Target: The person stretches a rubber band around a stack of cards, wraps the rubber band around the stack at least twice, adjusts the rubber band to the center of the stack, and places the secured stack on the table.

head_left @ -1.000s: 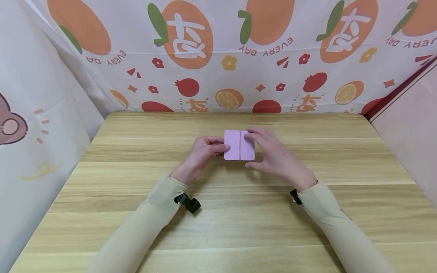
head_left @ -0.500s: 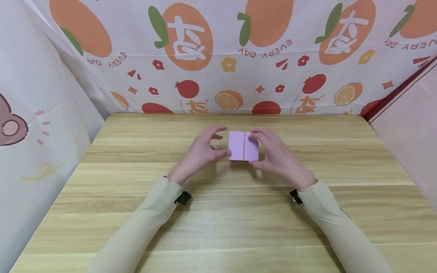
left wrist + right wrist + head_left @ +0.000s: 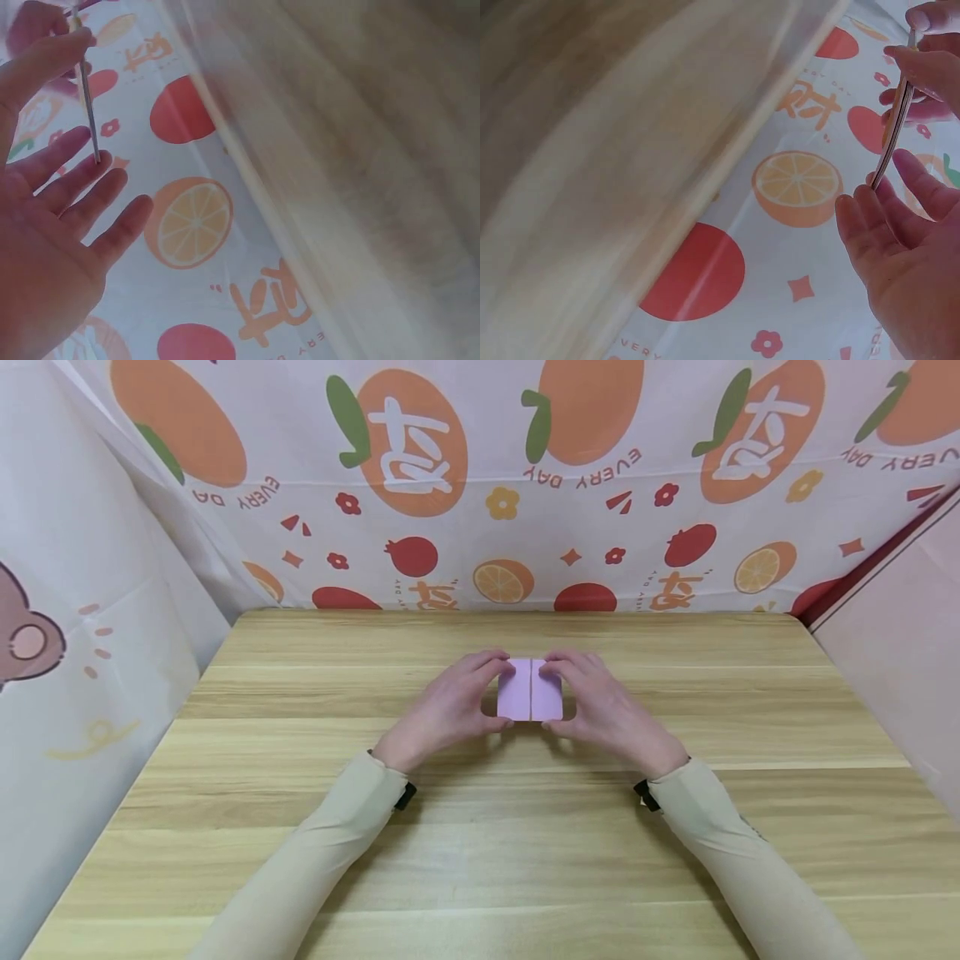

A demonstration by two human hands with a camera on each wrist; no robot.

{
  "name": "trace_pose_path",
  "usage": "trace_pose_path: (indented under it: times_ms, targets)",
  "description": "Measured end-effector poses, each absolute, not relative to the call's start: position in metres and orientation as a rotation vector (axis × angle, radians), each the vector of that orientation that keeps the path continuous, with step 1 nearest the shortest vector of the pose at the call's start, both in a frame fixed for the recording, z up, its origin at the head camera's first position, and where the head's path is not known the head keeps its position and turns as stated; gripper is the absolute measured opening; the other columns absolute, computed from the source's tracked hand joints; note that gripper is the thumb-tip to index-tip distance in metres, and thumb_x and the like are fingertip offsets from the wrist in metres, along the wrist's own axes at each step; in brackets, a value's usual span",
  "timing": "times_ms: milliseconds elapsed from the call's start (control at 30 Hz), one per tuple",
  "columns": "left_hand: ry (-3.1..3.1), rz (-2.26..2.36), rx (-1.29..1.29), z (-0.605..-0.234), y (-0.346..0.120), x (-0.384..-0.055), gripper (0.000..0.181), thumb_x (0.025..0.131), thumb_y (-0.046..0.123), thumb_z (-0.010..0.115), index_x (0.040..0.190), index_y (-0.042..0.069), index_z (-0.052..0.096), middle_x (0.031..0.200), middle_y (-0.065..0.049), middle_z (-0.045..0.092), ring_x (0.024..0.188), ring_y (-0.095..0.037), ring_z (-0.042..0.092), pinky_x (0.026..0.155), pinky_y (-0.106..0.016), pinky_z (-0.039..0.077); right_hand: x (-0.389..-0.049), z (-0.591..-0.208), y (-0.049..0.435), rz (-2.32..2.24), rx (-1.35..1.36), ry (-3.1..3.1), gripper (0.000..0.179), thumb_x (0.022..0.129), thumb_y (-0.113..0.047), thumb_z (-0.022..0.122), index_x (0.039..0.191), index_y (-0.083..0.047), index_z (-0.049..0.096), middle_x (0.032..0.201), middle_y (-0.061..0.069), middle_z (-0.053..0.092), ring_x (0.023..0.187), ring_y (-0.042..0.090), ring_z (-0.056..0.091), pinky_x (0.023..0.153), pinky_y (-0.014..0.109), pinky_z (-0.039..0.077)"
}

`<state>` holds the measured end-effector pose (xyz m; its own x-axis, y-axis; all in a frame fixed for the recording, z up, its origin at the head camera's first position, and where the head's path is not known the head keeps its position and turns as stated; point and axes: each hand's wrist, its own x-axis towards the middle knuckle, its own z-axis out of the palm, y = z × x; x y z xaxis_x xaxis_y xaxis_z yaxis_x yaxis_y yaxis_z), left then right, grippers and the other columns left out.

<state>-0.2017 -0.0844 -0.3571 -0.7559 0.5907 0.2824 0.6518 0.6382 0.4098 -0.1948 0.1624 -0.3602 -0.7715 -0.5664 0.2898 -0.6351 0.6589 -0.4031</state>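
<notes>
A flat lilac square (image 3: 514,695) with a narrow dark seam down its middle is held up in the head view. My left hand (image 3: 453,703) grips its left half, thumb at the lower edge and fingers at the upper edge. On the right half, my right hand (image 3: 609,708) holds it the same way. Seen edge-on in the left wrist view, the square (image 3: 88,109) is thin. Its edge (image 3: 900,120) shows several fine layers in the right wrist view. The back of the square is hidden from the head camera.
A wooden table (image 3: 480,860) lies beneath both arms. Behind it hangs a white curtain (image 3: 540,518) printed with fruit and flowers. Another pale curtain (image 3: 97,710) stands at the left, and a pale pink panel (image 3: 907,668) at the right.
My left hand has shifted from pinching the left edge, through a loosened pose, to gripping the upper and lower edges. The right hand's grip has closed similarly, and the square has dropped slightly.
</notes>
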Motion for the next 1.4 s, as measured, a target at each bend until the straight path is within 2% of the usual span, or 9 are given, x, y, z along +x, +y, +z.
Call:
trace_pose_path:
  times_ms: [233, 500, 600, 867, 1133, 1400]
  targets:
    - [-2.826, -0.756, -1.015, -0.360, -0.086, -0.205, 0.062, 0.074, 0.029, 0.088, 0.126, 0.011, 0.057, 0.138, -0.005, 0.052, 0.127, -0.021, 0.047, 0.107, -0.038, 0.038, -0.199, -0.365, 0.161, 0.756, 0.965, -2.835, 0.071, 0.076, -0.026, 0.087, 0.135, -0.009, 0.052, 0.143, 0.002, 0.044, 0.128, 0.020, 0.038, 0.104, 0.039, 0.041]
    - [-3.014, -0.840, -0.981, -0.363, -0.086, -0.223, 0.062, 0.074, 0.032, 0.087, 0.124, 0.012, 0.057, 0.136, -0.005, 0.054, 0.124, -0.023, 0.047, 0.105, -0.040, 0.037, -0.214, -0.367, 0.161, 0.849, 0.941, -2.992, 0.068, 0.078, -0.031, 0.085, 0.135, -0.015, 0.053, 0.144, 0.001, 0.045, 0.133, 0.020, 0.035, 0.109, 0.042, 0.034]
    - [-3.065, -0.781, -0.987, -0.364, -0.085, -0.227, 0.062, 0.074, 0.036, 0.086, 0.124, 0.013, 0.057, 0.133, -0.004, 0.056, 0.118, -0.022, 0.049, 0.100, -0.038, 0.040, -0.221, -0.369, 0.161, 0.861, 0.941, -3.041, 0.067, 0.077, -0.032, 0.086, 0.134, -0.015, 0.053, 0.142, 0.001, 0.048, 0.131, 0.020, 0.037, 0.109, 0.043, 0.034]
    - [-3.119, -0.685, -1.038, -0.368, -0.079, -0.235, 0.056, 0.077, 0.037, 0.084, 0.120, 0.012, 0.058, 0.111, 0.001, 0.061, 0.101, -0.020, 0.051, 0.085, -0.036, 0.044, -0.233, -0.377, 0.162, 0.817, 0.980, -3.092, 0.067, 0.076, -0.034, 0.086, 0.131, -0.013, 0.055, 0.129, -0.001, 0.053, 0.118, 0.016, 0.043, 0.100, 0.037, 0.040]
    - [-3.126, -0.573, -1.077, -0.370, -0.079, -0.232, 0.055, 0.080, 0.042, 0.081, 0.121, 0.012, 0.059, 0.112, 0.002, 0.061, 0.105, -0.020, 0.050, 0.089, -0.040, 0.042, -0.238, -0.381, 0.164, 0.800, 1.022, -3.116, 0.068, 0.076, -0.036, 0.086, 0.131, -0.011, 0.056, 0.126, -0.001, 0.056, 0.113, 0.017, 0.046, 0.098, 0.036, 0.041]
    - [-3.112, -0.606, -1.130, -0.375, -0.088, -0.235, 0.058, 0.082, 0.043, 0.079, 0.127, 0.013, 0.058, 0.125, 0.001, 0.060, 0.117, -0.023, 0.049, 0.098, -0.044, 0.039, -0.242, -0.383, 0.174, 0.844, 1.125, -3.149, 0.073, 0.078, -0.037, 0.084, 0.139, -0.013, 0.052, 0.139, 0.001, 0.050, 0.123, 0.020, 0.043, 0.108, 0.041, 0.034]
